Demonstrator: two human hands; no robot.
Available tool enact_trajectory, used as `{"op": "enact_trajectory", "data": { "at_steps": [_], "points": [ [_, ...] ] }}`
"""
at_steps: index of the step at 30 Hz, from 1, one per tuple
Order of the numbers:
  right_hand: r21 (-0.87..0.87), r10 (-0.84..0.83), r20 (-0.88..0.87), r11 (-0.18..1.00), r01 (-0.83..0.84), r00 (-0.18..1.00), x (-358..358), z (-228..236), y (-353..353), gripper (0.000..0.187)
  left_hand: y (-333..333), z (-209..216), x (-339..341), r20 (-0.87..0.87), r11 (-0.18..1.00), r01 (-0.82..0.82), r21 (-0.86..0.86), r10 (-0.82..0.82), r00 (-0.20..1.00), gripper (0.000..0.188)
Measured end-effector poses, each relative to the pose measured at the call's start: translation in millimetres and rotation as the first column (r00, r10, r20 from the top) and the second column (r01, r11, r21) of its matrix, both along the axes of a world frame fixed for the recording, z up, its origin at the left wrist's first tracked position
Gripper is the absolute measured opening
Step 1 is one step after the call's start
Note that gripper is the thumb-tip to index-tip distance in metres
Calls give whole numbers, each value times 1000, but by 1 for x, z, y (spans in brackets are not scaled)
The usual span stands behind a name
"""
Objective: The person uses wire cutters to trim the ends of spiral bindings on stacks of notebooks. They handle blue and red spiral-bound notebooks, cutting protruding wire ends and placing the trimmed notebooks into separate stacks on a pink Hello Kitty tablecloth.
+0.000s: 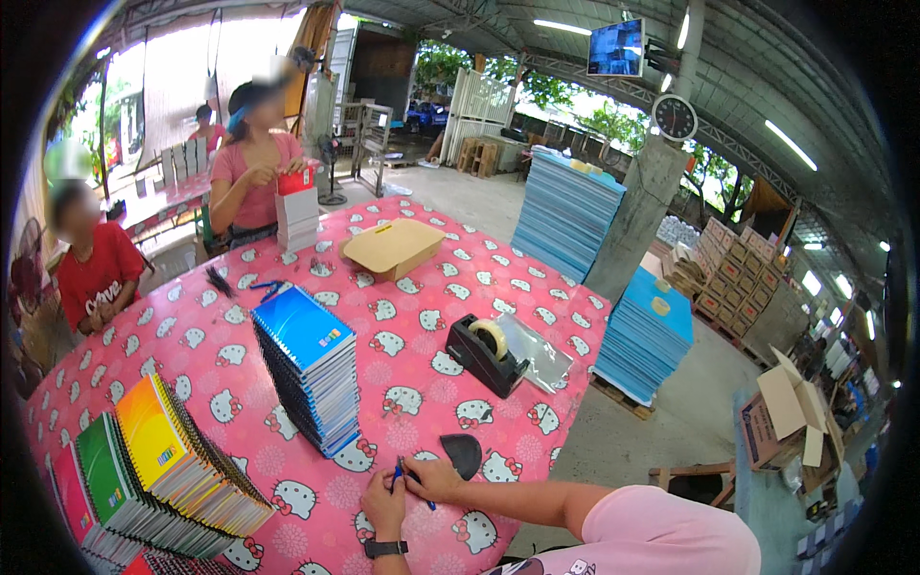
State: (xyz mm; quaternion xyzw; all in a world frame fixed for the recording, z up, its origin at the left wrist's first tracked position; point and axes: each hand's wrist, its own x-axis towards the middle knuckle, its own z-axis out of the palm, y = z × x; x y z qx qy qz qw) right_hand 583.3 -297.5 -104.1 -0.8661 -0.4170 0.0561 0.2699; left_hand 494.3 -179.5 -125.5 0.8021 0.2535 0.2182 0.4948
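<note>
Left hand (385, 500) and right hand (436, 479) meet on the near side of the pink table (407, 443), both closed around a slim blue tool (431, 505) that seems to slant from far left to near right. Far and left of them, the upright blue notebook stack (311, 369) stands nearer the left hand.

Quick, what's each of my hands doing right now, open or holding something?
Left hand: curled beside the right; whether it's holding anything can't be told.
Right hand: closed, holding a small blue tool.
</note>
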Motion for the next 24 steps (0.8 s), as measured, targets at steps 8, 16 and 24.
{"op": "enact_trajectory", "data": {
  "at_steps": [8,16,24],
  "points": [
    [81,21,-1,996,-21,1000,8,-13,-2,30,1,-16,1,55,999,-11,-36,13,998,22],
    [247,49,-151,969,-10,987,-7,-20,6,39,-28,-14,-20,249,788,-156,-596,365,897,24],
    [377,477,-481,870,-318,736,-73,-7,23,46,-51,-33,-82,378,735,-227,-639,556,740,57]
  ]
}}
